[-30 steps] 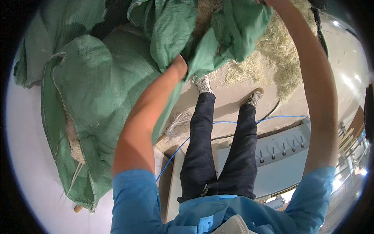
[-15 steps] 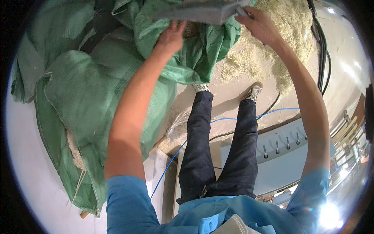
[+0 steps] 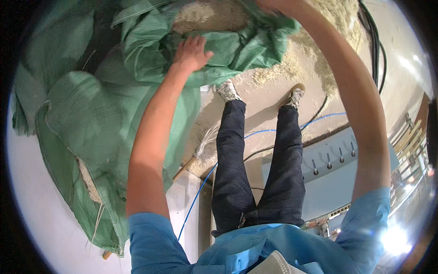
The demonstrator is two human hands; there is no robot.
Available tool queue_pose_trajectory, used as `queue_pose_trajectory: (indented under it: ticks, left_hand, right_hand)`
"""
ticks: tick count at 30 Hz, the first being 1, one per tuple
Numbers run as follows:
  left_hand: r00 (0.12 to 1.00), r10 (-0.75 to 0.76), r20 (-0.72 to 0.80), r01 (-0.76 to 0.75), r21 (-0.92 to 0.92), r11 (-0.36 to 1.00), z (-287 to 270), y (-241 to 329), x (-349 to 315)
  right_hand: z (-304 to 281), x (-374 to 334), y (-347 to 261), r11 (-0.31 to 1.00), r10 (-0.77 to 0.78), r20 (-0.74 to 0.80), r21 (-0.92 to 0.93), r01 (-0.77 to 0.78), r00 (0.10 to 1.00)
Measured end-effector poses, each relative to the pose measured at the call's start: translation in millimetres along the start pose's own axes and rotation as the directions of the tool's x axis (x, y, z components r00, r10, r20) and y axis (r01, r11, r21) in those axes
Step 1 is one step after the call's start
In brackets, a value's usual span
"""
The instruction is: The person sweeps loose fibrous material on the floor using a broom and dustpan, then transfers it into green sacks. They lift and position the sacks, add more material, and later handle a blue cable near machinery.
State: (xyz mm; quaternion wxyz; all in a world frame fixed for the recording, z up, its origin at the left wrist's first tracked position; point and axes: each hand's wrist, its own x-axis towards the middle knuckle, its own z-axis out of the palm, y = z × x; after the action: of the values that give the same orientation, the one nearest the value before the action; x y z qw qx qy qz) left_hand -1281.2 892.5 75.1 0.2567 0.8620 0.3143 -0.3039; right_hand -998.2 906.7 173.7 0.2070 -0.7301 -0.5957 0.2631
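My left hand (image 3: 191,55) lies with spread fingers on the near side of a green woven sack (image 3: 219,50), holding nothing. The mouth of this sack gapes, and pale brown sawdust or shavings (image 3: 207,16) show inside. At the top edge of the view, above the sack's right rim, my right hand (image 3: 280,5) is blurred and partly cut off. Its fingers and anything in them cannot be made out. The grey scoop-like pan seen earlier is out of view.
Another full green sack (image 3: 123,109) leans at the left. Loose pale shavings (image 3: 335,55) cover the floor at far right, beside black cables (image 3: 375,45). A mop-like brush (image 3: 207,139), a blue hose (image 3: 196,196) and a grey panel with several levers (image 3: 328,178) lie near my legs.
The grey pan has left the view, uncovering the sack's mouth. My right hand has moved up and left to the top edge. My left hand now lies lower, on the sack's near side.
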Motion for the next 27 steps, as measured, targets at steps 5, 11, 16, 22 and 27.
queue_pose_trajectory:
  ticks: [5,11,16,22,27]
  left_hand:
    - [0.978,0.027,0.208,-0.019,-0.041,0.999,45,42,-11]
    - [0.808,-0.116,-0.577,-0.259,-0.526,0.811,43,95,-52]
    - [0.907,0.002,-0.421,-0.287,-0.615,0.734,66,200,-79]
    - [0.994,0.08,-0.073,-0.108,-0.702,0.704,98,302,-37]
    - [0.995,-0.082,0.048,0.092,-0.697,0.711,84,335,39]
  right_hand:
    - [15,59,-6,0.98,0.181,0.309,0.027,-0.199,0.934]
    - [-24,-137,12,0.866,0.388,0.161,0.274,-0.419,0.907]
    - [-81,-307,47,0.296,0.648,0.404,0.648,-0.702,0.646]
    - [-67,-464,197,0.429,0.903,-0.152,0.252,-0.867,0.402]
    - [-36,-589,305,-0.144,0.966,0.25,0.309,-0.94,-0.067]
